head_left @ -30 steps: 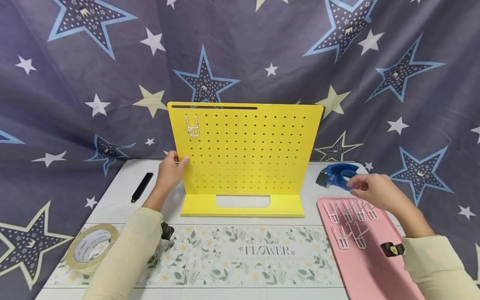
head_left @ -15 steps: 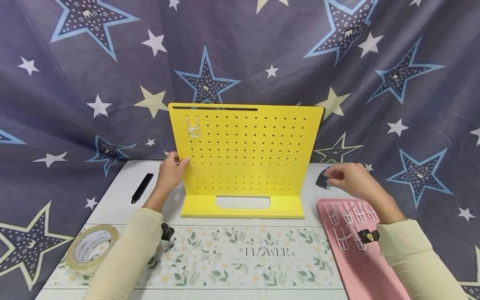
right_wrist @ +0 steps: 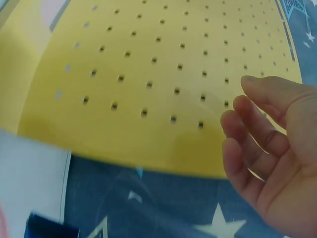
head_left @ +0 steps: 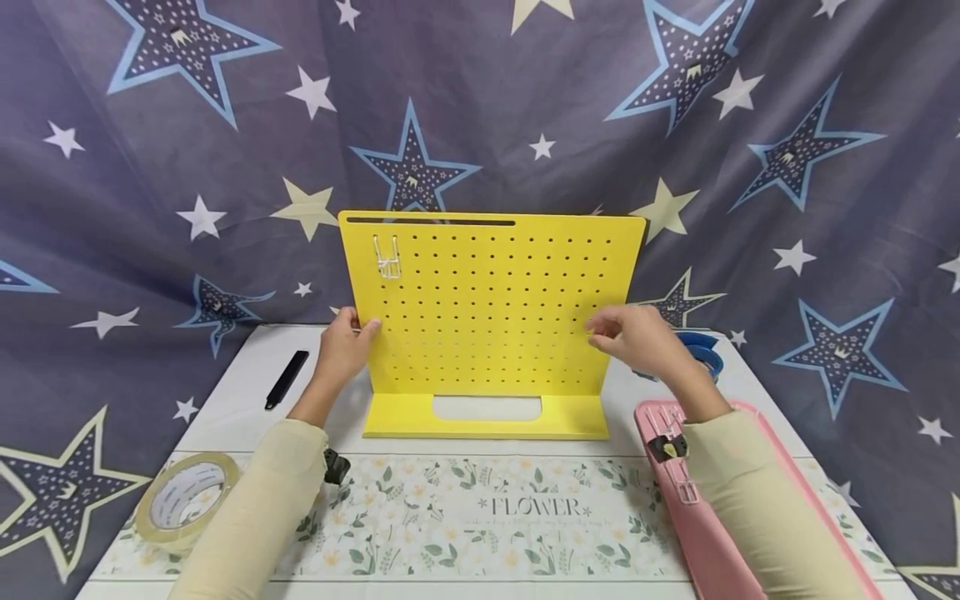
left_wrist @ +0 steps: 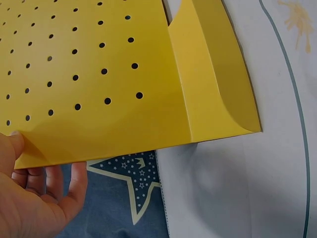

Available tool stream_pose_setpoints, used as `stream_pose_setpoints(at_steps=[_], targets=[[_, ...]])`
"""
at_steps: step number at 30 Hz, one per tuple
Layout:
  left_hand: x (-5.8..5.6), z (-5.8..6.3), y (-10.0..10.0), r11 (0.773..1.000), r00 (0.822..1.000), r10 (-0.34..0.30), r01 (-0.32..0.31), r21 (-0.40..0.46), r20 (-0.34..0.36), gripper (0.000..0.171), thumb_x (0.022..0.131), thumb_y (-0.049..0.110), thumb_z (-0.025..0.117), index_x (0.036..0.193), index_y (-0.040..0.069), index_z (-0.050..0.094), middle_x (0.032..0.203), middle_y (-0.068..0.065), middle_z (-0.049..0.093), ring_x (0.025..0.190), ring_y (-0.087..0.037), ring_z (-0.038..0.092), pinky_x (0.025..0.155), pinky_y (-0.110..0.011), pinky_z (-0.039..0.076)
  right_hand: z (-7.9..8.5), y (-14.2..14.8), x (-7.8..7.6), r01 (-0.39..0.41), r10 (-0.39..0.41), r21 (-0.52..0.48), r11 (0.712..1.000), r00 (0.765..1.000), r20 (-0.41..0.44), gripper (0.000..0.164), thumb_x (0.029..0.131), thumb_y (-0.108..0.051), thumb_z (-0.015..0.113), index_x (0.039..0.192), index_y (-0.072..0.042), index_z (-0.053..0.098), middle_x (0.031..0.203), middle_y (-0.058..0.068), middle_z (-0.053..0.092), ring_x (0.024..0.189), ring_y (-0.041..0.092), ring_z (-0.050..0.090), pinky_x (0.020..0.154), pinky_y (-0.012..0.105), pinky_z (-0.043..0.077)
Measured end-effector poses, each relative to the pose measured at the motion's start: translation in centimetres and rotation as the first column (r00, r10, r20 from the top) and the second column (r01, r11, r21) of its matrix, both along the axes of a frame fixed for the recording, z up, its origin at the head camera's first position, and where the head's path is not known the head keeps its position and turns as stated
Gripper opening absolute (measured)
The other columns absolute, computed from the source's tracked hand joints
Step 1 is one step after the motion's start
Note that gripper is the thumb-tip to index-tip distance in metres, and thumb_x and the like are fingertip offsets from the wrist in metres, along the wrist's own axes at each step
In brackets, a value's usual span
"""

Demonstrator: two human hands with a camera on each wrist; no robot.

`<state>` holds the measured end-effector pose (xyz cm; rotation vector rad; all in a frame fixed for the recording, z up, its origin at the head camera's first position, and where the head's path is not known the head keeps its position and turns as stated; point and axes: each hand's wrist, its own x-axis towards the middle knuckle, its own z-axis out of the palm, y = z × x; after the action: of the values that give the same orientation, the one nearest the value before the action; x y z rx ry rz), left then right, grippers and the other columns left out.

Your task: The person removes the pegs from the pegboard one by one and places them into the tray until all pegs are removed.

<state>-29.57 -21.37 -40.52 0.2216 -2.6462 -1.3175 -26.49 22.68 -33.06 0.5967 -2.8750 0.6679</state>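
Note:
A yellow pegboard (head_left: 487, 308) stands upright on its ledge in the head view. My left hand (head_left: 347, 346) grips its left edge, and in the left wrist view the thumb lies on the front face while the fingers (left_wrist: 78, 186) pass behind. One white wire hook (head_left: 387, 260) hangs at the board's upper left. My right hand (head_left: 637, 337) is in front of the board's right edge, its fingers loosely bent. Nothing shows between those fingers (right_wrist: 242, 168) in the right wrist view; whether they touch the board I cannot tell.
On the right lies a pink tray (head_left: 757, 410) with white wire hooks (head_left: 684, 483), partly covered by my right arm. Behind that hand is a blue tape dispenser (head_left: 705, 354). A black strip-like object (head_left: 287, 379) and a tape roll (head_left: 183, 502) lie on the left.
My right hand has moved left from over the blue dispenser to the pegboard's right edge. The left hand keeps its grip on the board.

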Motion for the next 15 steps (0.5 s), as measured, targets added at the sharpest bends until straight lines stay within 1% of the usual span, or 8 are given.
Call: stream_pose_setpoints(at_steps=[5, 10, 15], targets=[[0.1, 0.0, 0.0, 1.0, 1.0, 0.0, 0.0, -0.004, 0.0, 0.039, 0.107, 0.035, 0.051, 0.128, 0.003, 0.05, 0.131, -0.021, 0.061, 0.118, -0.036, 0.061, 0.092, -0.045, 0.053, 0.3, -2.7, -0.8, -0.045, 0.044, -0.027, 0.999, 0.999, -0.023, 0.016, 0.094, -0.017, 0.074, 0.108, -0.009, 0.077, 0.089, 0.004, 0.074, 0.079, 0.018, 0.064, 0.07, 0.033, 0.054], [0.1, 0.0, 0.0, 1.0, 1.0, -0.001, 0.001, -0.009, -0.003, 0.038, 0.107, 0.034, 0.051, 0.128, 0.002, 0.05, 0.131, -0.021, 0.061, 0.118, -0.036, 0.062, 0.091, -0.045, 0.053, 0.9, -5.4, -1.5, -0.072, 0.071, -0.018, 0.997, 0.996, -0.062, 0.016, 0.093, -0.017, 0.074, 0.108, -0.011, 0.077, 0.09, 0.003, 0.074, 0.08, 0.018, 0.066, 0.073, 0.036, 0.056], [0.1, 0.1, 0.1, 1.0, 1.0, -0.007, 0.007, -0.007, -0.004, 0.038, 0.107, 0.034, 0.051, 0.128, 0.002, 0.05, 0.131, -0.021, 0.061, 0.117, -0.036, 0.062, 0.09, -0.044, 0.053, 1.9, -8.3, -2.1, -0.103, 0.101, -0.011, 0.995, 0.991, -0.087, 0.02, 0.095, -0.02, 0.073, 0.113, -0.012, 0.075, 0.094, 0.003, 0.075, 0.084, 0.018, 0.069, 0.076, 0.036, 0.057]])
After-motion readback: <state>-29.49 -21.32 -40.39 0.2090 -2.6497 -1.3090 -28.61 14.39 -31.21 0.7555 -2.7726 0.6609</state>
